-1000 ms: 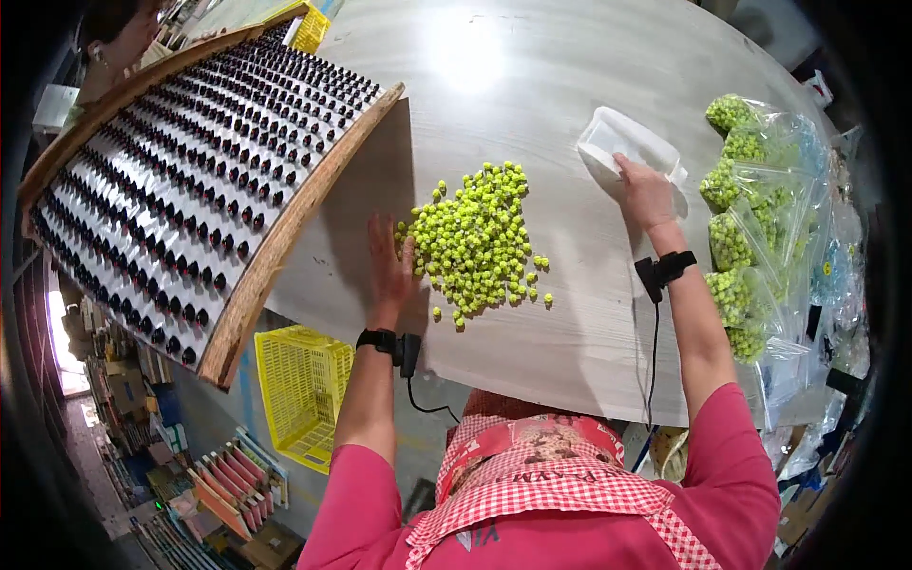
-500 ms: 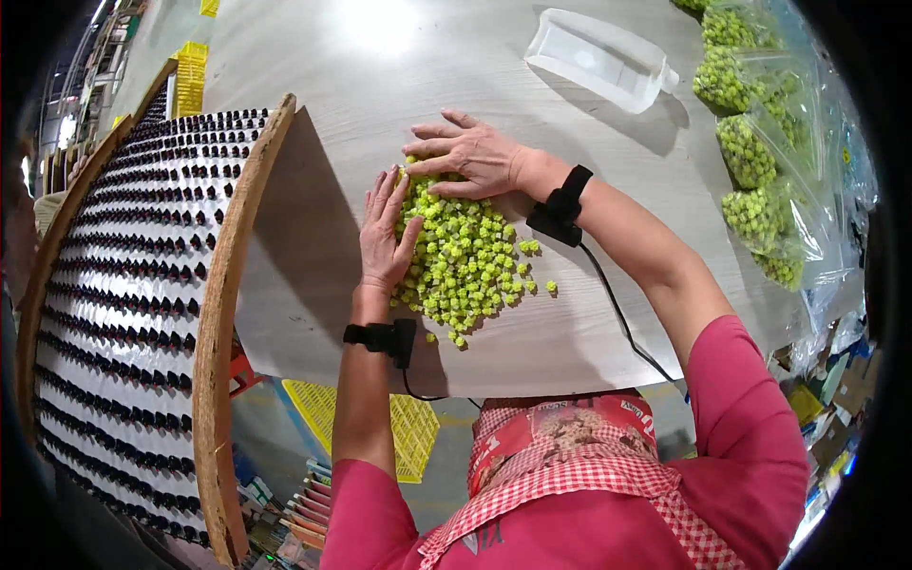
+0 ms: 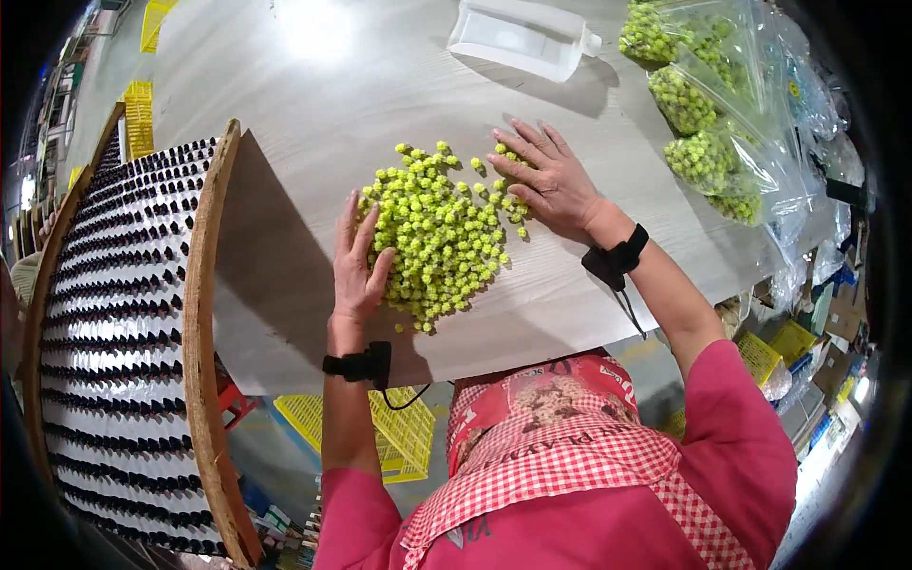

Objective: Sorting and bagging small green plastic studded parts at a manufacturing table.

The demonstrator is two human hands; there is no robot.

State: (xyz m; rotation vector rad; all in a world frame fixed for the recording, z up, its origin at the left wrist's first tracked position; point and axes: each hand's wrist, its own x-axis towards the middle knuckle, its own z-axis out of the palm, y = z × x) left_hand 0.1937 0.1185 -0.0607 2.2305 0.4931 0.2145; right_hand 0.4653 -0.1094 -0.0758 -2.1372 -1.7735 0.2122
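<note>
A heap of small, knobbly yellow-green pieces (image 3: pixel 432 233) is spread in one layer or more on the pale table (image 3: pixel 313 85). My left hand (image 3: pixel 359 266) rests along the heap's left edge, its fingers stretched out and the thumb apart, touching the outer pieces. Across the heap, my right hand (image 3: pixel 551 180) lies palm down on the far right side, fingers spread, with a few loose pieces at its fingertips and under its edge. Neither hand grips anything. What the pieces are exactly is too small to tell.
To my left leans a wood-framed rack (image 3: pixel 204 285) with many rows of small black parts. A translucent plastic scoop-like container (image 3: pixel 518 38) lies at the far side. Clear bags of yellow-green pieces (image 3: pixel 703 157) line the right. Below the table edge sits a yellow crate (image 3: pixel 404 442).
My right hand has moved right, away from my left hand, with a few pieces beside it. The heap has become wider. My left hand stays at the heap's left side.
</note>
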